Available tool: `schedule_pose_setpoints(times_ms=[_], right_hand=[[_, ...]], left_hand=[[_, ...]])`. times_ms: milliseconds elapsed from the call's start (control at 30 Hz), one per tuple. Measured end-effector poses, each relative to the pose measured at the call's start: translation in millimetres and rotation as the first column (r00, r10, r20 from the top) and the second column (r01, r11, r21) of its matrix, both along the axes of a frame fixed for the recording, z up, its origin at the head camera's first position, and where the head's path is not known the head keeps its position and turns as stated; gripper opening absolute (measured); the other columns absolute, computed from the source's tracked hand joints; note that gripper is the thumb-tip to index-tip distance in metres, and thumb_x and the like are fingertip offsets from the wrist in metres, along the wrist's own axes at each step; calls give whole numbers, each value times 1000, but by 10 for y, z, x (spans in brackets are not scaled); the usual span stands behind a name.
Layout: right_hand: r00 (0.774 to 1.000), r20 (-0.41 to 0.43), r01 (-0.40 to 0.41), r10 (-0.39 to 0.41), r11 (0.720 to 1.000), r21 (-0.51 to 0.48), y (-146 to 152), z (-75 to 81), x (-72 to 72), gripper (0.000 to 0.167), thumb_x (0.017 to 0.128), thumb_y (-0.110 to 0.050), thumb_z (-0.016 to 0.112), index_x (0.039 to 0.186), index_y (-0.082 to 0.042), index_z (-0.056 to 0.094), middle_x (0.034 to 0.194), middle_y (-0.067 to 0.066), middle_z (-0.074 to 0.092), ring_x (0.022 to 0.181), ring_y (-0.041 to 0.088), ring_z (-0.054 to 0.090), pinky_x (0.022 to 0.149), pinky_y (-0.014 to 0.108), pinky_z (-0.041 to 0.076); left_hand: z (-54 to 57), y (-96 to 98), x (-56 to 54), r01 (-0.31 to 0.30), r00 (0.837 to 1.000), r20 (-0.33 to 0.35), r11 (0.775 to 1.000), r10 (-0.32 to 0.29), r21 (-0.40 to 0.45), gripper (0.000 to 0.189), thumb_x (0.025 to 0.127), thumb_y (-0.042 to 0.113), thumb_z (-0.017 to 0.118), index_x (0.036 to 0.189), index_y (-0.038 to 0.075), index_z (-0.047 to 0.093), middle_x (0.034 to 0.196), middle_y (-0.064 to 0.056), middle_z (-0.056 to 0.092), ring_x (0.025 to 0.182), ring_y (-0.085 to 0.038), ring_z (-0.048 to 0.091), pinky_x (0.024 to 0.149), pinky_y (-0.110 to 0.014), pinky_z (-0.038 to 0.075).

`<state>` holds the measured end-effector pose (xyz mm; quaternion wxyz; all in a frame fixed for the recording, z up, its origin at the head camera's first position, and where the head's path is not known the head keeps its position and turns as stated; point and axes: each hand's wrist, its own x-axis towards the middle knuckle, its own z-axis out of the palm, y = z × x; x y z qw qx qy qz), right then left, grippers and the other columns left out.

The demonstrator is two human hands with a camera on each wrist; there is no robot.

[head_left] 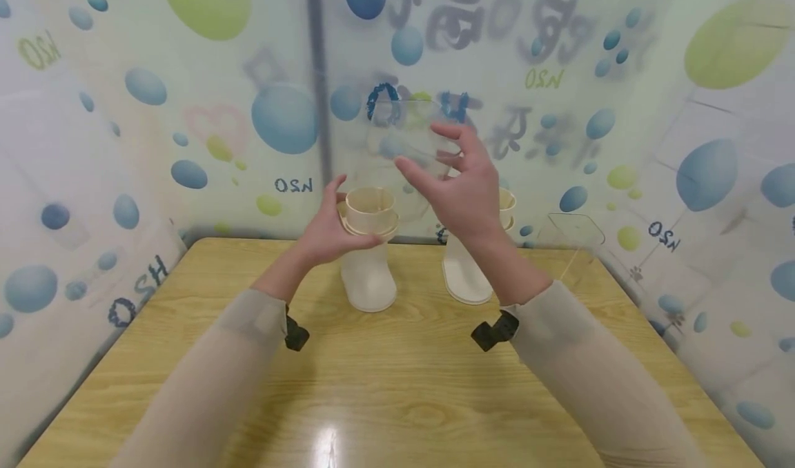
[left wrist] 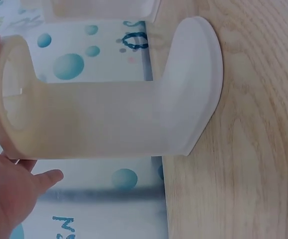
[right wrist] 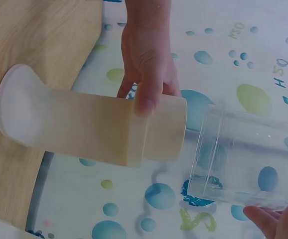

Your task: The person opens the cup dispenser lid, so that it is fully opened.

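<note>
A cream plastic stand (head_left: 368,278) with a curved foot stands upright on the table. My left hand (head_left: 326,226) grips its round collar, thumb across the front and fingers behind, as the right wrist view also shows. In my right hand (head_left: 468,185) is a clear plastic container (right wrist: 243,154), held between thumb and fingers above the stand. A narrow gap separates the container's lower end from the stand's round top (right wrist: 166,128). The left wrist view shows the stand's foot (left wrist: 194,84) resting on the wood.
A second cream stand (head_left: 464,275) stands to the right, partly hidden by my right hand and forearm. Farther right is another clear container (head_left: 574,240) near the table's back edge. Patterned panels (head_left: 217,143) enclose the wooden table (head_left: 385,385) at the back and sides.
</note>
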<state>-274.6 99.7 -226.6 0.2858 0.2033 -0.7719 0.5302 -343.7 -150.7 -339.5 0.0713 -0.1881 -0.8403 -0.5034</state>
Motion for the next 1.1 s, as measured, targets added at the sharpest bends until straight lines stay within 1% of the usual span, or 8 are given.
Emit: schedule_pose_setpoints(times_ms=[133,300,367,533,667,867,1000,1100], right_hand=[[1000,22,0,0,1000,4,145,-8,93,61,92,-40,89,146,-24,64,158,-7,57,134,21,69,100,40,61],[999,33,18,-18,1000,-5,303,-63,174,60,91,-37,90,144,-24,66,159,-9,57,134,20,69,90,29,60],[998,50,25,-25,1000,-11,365,-95,197,60,90,-37,91,143,-24,66,158,-10,57,134,20,69,88,26,59],[995,80,58,-59,998,17,528,-185,263,61,91,-38,90,145,-24,66,161,-10,55,135,20,69,91,25,58],[993,93,72,-75,997,37,649,-243,325,61,92,-38,90,146,-23,65,162,-11,54,136,19,69,89,24,58],[990,126,64,-68,997,34,791,-345,376,60,93,-37,89,146,-24,65,162,-12,53,139,21,67,83,20,57],[990,121,69,-75,996,51,862,-424,395,60,93,-33,90,146,-19,65,162,-6,54,138,29,68,80,17,57],[988,127,81,-89,995,66,920,-487,421,61,93,-32,91,145,-17,64,159,-3,56,138,32,69,84,15,56]], left_hand=[[37,-27,-27,9,1000,25,1000,-9,-25,139,79,35,100,176,26,1,165,-21,43,144,-39,52,122,-63,43],[53,-57,-70,11,999,32,998,-9,-56,137,79,35,99,176,27,3,166,-22,41,143,-41,52,120,-64,44],[60,-68,-75,17,999,37,998,-15,-65,136,80,34,99,176,27,2,167,-23,40,144,-42,52,121,-64,44],[96,-78,-60,38,998,45,997,-35,-69,136,80,30,98,176,23,2,168,-23,39,147,-42,50,124,-63,41],[108,-107,-74,50,998,54,994,-45,-95,137,81,31,97,176,25,0,172,-24,35,153,-42,46,127,-63,37],[120,-170,-73,65,996,75,988,-55,-143,137,83,35,95,177,29,-5,179,-23,24,163,-44,32,130,-68,29],[100,-161,-40,72,994,90,992,-62,-105,137,84,34,95,177,27,-5,182,-18,18,165,-41,28,133,-67,24],[50,-114,-7,46,995,94,998,-42,-48,139,84,34,96,177,24,-5,182,-17,20,164,-39,31,134,-65,24]])
